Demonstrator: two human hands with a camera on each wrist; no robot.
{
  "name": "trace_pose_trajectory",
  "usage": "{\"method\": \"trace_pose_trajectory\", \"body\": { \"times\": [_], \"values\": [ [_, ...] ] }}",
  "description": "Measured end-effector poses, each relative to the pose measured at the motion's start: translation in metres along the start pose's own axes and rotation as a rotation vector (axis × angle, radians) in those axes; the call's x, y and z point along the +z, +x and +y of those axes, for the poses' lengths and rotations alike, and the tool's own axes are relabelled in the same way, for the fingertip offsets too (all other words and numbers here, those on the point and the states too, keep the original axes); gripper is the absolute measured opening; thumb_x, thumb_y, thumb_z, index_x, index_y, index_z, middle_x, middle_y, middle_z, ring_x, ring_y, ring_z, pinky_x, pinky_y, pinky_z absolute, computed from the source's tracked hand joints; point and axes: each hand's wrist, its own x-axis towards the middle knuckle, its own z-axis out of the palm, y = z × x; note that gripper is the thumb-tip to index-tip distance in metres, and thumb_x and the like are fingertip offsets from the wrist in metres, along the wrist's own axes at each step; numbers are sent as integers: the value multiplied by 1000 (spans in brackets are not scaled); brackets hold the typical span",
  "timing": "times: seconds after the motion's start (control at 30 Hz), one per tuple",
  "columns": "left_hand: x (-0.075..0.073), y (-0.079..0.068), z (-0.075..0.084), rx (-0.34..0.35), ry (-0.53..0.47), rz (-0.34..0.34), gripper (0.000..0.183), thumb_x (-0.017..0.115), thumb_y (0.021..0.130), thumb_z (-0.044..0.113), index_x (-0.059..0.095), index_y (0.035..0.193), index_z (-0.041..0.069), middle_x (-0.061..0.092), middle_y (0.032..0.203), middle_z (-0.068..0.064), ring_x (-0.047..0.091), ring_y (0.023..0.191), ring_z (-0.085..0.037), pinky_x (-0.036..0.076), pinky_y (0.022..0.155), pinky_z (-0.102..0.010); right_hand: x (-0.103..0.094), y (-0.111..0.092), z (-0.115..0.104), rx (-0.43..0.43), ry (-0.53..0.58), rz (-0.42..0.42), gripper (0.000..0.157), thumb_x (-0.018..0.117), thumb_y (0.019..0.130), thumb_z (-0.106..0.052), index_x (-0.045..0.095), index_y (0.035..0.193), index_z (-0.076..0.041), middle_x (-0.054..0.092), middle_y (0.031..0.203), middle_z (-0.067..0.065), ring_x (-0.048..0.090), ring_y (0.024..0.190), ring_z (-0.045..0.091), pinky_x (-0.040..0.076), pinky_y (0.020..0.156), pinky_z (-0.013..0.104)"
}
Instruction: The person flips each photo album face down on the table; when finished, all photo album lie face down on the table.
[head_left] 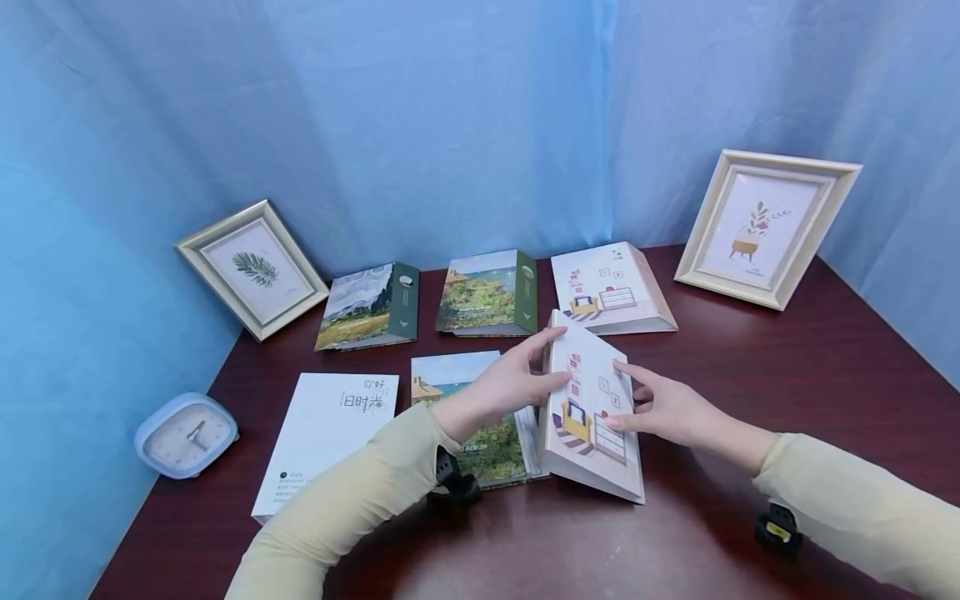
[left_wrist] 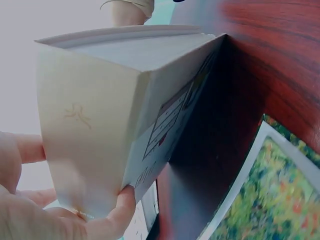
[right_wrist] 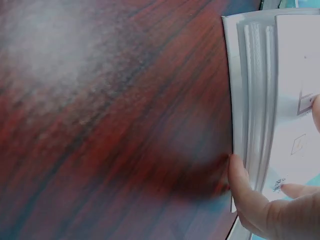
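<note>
A thick white photo album [head_left: 588, 354] with a drawn armchair and dresser on its cover is held tilted above the table. My left hand [head_left: 517, 379] grips it by the spine [left_wrist: 90, 120], thumb on one side and fingers on the other. On the opposite side, my right hand [head_left: 671, 408] holds the page-edge side, with fingertips on the cover and one finger [right_wrist: 242, 187] at the page edges. Partly under my left forearm lies a landscape album [head_left: 487, 450]. Left of it is a white album [head_left: 341, 433] with black Chinese lettering.
Along the back stand two landscape albums [head_left: 367, 304] [head_left: 483, 292] and a matching white album [head_left: 607, 283]. Picture frames [head_left: 292, 262] [head_left: 783, 283] lean at both back corners. A blue clock [head_left: 176, 437] sits at the left edge; blue curtains [head_left: 420, 125] hang behind the dark wood table [head_left: 787, 367].
</note>
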Motion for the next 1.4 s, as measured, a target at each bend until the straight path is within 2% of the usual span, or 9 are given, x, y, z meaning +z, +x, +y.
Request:
{"method": "trace_pose_trajectory", "body": {
  "times": [0.2, 0.33, 0.5, 0.63, 0.73, 0.87, 1.1, 1.27, 1.4],
  "values": [
    [-6, -4, 5, 15, 4, -14, 66, 52, 97, 9, 20, 152, 26, 36, 147, -14, 57, 115, -30, 55, 84, -38, 3, 3, -7, -74, -137, 69, 89, 77, 76, -42, 36, 142, 1, 45, 127, 36, 49, 109, 46, 47, 83, 52],
    [-9, -6, 9, 14, 16, -10, 66, 51, 98, 9, 19, 152, 26, 34, 149, -12, 56, 117, -31, 54, 85, -38, 3, 2, -17, -126, -213, 134, 82, 80, 73, -39, 45, 137, -2, 44, 118, 31, 46, 100, 40, 47, 75, 46],
    [-8, -10, 14, -4, 44, 26, 60, 52, 98, 15, 26, 150, 28, 36, 148, -10, 60, 110, -27, 55, 84, -37, -4, 1, -29, -160, -73, 21, 85, 80, 76, -31, 37, 142, -1, 51, 118, 30, 64, 93, 30, 56, 74, 38],
    [-5, -8, 15, -2, 53, 45, 58, 51, 99, 23, 25, 150, 30, 34, 148, -12, 61, 111, -27, 54, 85, -37, -11, -3, -34, -142, 48, -45, 81, 75, 81, -29, 32, 144, -2, 49, 126, 33, 65, 99, 33, 56, 78, 40],
    [-3, -6, 16, 13, 30, 60, 56, 49, 100, 25, 25, 150, 32, 30, 151, -13, 51, 124, -28, 50, 93, -41, -17, -6, -38, -97, 230, -110, 79, 69, 87, -29, 26, 148, -4, 40, 135, 34, 60, 110, 35, 55, 83, 42],
    [-2, -4, 17, 27, 2, 47, 54, 49, 100, 26, 27, 149, 34, 40, 145, -16, 47, 129, -27, 45, 101, -43, -22, -9, -41, -43, 460, -210, 81, 62, 92, -30, 11, 152, -9, 20, 148, 32, 45, 125, 42, 53, 88, 47],
    [0, -4, 14, 31, -3, -31, 60, 54, 97, 15, 29, 149, 30, 43, 145, -11, 51, 125, -23, 48, 97, -38, -27, -14, -44, -32, 564, -307, 89, 55, 95, -35, -12, 151, -20, -3, 151, 33, 30, 132, 53, 51, 89, 53],
    [1, -5, 13, 110, 183, -66, 60, 57, 95, 13, 33, 149, 24, 44, 145, -8, 54, 121, -22, 48, 83, -25, -28, -16, -40, -15, 606, -328, 93, 55, 95, -32, -20, 149, -24, -5, 149, 35, 31, 131, 53, 50, 87, 56],
    [3, -5, 10, 180, 307, -126, 59, 58, 95, 16, 34, 148, 22, 42, 146, -5, 55, 121, -20, 49, 82, -21, -31, -17, -25, -31, 662, -357, 90, 51, 96, -22, -22, 148, -26, 1, 148, 34, 43, 127, 44, 50, 87, 56]
  ]
}}
